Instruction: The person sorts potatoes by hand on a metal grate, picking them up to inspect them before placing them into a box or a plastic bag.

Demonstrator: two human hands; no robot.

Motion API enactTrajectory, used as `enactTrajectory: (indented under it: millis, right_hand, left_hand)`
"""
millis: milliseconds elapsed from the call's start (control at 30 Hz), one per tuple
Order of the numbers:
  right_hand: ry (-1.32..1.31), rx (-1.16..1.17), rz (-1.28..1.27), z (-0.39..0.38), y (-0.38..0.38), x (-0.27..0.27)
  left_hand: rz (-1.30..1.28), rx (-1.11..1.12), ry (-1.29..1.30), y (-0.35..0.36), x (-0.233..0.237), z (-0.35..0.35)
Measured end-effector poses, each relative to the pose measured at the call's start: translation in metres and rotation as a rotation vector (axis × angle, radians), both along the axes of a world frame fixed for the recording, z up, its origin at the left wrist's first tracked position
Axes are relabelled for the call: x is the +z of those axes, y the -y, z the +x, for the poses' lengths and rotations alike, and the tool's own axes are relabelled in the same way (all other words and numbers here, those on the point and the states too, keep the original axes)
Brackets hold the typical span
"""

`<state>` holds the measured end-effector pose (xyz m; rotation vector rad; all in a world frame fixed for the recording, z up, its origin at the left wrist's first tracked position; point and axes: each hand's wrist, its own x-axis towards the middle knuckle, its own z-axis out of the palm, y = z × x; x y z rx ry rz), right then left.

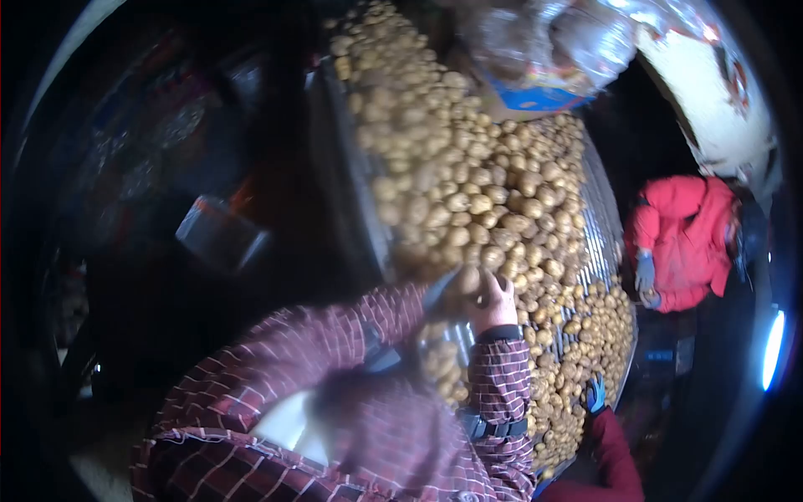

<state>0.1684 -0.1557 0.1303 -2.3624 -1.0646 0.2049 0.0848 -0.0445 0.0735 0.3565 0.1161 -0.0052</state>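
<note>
Potatoes (519, 224) lie in a thick layer over a long table of metal bars (595, 238). At the near left side of the layer, my two hands are close together. My right hand (495, 306), coming out of a dark cuff and plaid sleeve, is closed with curled fingers around a brown potato (467, 282). Against that potato's other side is my left hand (438, 293), which shows a blue-grey glove and is smeared by motion. Its fingers cannot be made out. Loose potatoes surround both hands.
Across the table stands a person in a red jacket (682, 230) with gloved hands together. Another person's blue-gloved hand (595, 393) reaches into the potatoes at lower right. Clear plastic bags (548, 42) sit over a blue-edged box (535, 98) at the far end. A metal side rail (358, 167) runs along the left.
</note>
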Motion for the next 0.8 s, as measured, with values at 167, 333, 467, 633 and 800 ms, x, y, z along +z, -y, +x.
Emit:
enactTrajectory:
  millis: [167, 333, 467, 633, 800]
  right_hand:
    - [-0.133, 0.35, 0.142, -0.058, -0.114, 0.016]
    - [-0.225, 0.623, 0.421, -0.111, -0.181, 0.005]
    - [-0.272, 0.553, 0.289, -0.11, -0.167, -0.031]
    - [-0.102, 0.266, 0.162, -0.062, -0.098, -0.071]
    - [0.132, 0.005, 0.214, -0.032, 0.014, -0.082]
  left_hand:
    - [-0.105, 0.402, 0.038, -0.099, 0.026, -0.075]
    - [-0.02, 0.888, -0.021, -0.191, 0.027, -0.182]
    - [0.169, 0.983, -0.068, -0.274, -0.052, -0.323]
    - [0.218, 1.08, -0.793, -0.347, -0.168, -0.399]
    - [0.499, 0.99, -1.143, -0.352, -0.171, -0.275]
